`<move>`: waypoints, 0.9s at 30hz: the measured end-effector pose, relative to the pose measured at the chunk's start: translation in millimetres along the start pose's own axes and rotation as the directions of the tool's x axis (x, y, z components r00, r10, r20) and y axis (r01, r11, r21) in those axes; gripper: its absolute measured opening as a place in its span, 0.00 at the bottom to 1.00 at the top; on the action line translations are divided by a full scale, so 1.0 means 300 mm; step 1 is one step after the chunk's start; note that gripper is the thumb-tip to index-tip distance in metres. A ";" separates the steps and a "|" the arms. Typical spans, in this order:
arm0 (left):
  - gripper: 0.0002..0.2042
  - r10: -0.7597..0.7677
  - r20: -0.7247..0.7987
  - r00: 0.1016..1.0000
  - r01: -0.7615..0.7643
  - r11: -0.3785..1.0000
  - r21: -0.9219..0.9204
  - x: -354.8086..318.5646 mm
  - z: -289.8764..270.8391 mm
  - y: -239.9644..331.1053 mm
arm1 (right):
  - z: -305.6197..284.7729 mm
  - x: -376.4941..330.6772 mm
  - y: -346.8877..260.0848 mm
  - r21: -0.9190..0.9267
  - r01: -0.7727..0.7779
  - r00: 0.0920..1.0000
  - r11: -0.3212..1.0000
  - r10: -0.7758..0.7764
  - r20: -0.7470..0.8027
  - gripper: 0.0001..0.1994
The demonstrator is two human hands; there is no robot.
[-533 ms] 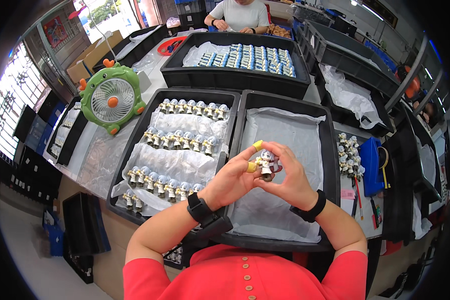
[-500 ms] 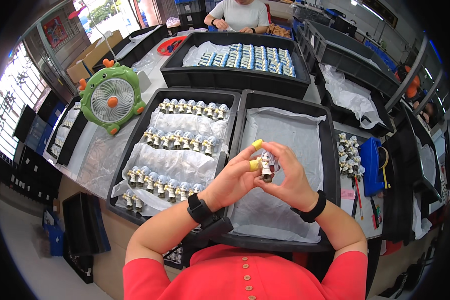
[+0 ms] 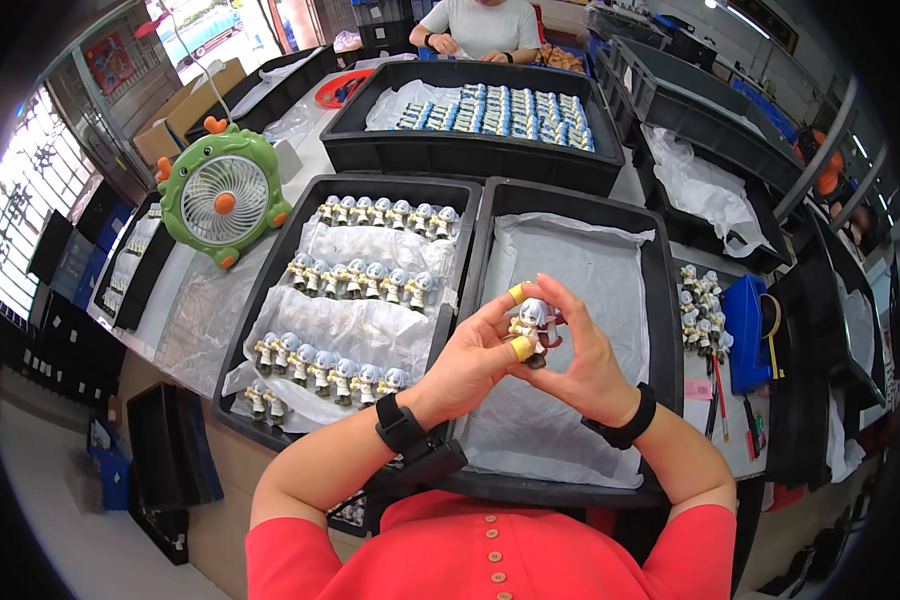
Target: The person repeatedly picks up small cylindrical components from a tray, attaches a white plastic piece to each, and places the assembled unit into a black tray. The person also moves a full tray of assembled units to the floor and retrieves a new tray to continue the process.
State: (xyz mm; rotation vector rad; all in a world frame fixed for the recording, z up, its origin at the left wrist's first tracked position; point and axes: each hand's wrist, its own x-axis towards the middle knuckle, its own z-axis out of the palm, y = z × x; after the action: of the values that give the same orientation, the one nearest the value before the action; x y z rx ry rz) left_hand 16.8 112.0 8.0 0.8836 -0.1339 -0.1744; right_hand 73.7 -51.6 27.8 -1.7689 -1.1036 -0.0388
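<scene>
A small figurine with pale hair, a white outfit and a dark base is held up between both my hands, over the paper-lined tray. My left hand, with yellow tape on thumb and forefinger, pinches it from the left. My right hand grips it from the right, its thumb near the base and its forefinger by the head. A reddish-brown part shows at the figurine's right side. To the left, a second black tray has rows of similar figurines on white paper.
Beyond stands a big black bin of blue-and-white pieces. A green fan is at left. More figurines, a blue box, yellow tape measure and brushes lie at right. Across the table a person in a white shirt works.
The figurine has turned between my fingers, and its reddish-brown part now shows on the right. My left thumb has shifted lower across it. The trays have not moved.
</scene>
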 end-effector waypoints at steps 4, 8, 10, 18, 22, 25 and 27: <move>0.31 -0.016 0.019 1.000 0.017 0.998 -0.066 -0.003 0.007 0.010 | 0.000 0.002 -0.004 -0.001 0.007 1.000 1.000 -0.007 -0.002 0.43; 0.26 -0.028 0.027 0.999 0.033 0.979 -0.202 -0.012 0.023 0.026 | 0.001 0.000 0.006 -0.077 0.060 0.998 0.995 -0.060 0.008 0.40; 0.23 -0.015 -0.031 0.999 0.013 0.997 -0.072 0.002 0.014 -0.008 | 0.000 -0.001 0.017 -0.199 0.153 0.988 0.968 -0.152 0.023 0.39; 0.19 -0.084 0.108 0.991 0.109 0.960 -0.259 -0.021 -0.006 0.019 | -0.016 0.012 -0.040 -0.117 0.086 0.995 0.989 -0.079 0.064 0.45; 0.20 0.002 0.125 0.992 0.011 0.995 -0.101 -0.026 -0.031 0.121 | -0.047 0.001 -0.043 -0.110 0.007 1.000 0.994 -0.008 -0.003 0.45; 0.20 0.063 0.082 0.995 -0.083 0.959 0.272 -0.121 -0.044 0.344 | -0.060 -0.006 -0.048 -0.060 -0.036 0.998 0.998 0.034 -0.048 0.39; 0.22 0.088 0.013 0.996 -0.082 0.856 0.511 -0.231 -0.086 0.475 | -0.060 -0.010 -0.053 -0.030 -0.054 0.997 0.998 0.052 -0.061 0.37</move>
State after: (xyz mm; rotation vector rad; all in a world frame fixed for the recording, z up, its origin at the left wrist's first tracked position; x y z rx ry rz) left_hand -32.3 234.3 99.5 1.4099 -0.2152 -0.0478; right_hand 68.9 -65.9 46.6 -1.8131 -1.0178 -0.0770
